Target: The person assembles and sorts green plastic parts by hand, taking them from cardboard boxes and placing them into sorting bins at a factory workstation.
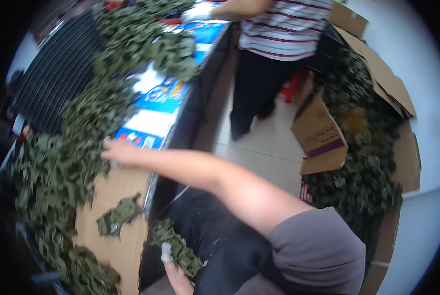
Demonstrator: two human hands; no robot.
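Head view: the left hand [177, 278] pinches a green strip [189, 258]; the right hand [124, 153] is at the leafy pile [89, 113], its fingers [109, 154] too blurry to tell. Gentle tugs work best.

Olive green is shown by the leafy, fabric-like heap [47, 182] at left; blue and white by the flat printed sheet [148, 123] at upper left. Dark stripes are seen on the white cloth shirt [286, 29] at top.

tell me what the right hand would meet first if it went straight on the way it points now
The right hand would likely first meet the heap of green leafy pieces to its left; depth is unclear, so it may be touching them.
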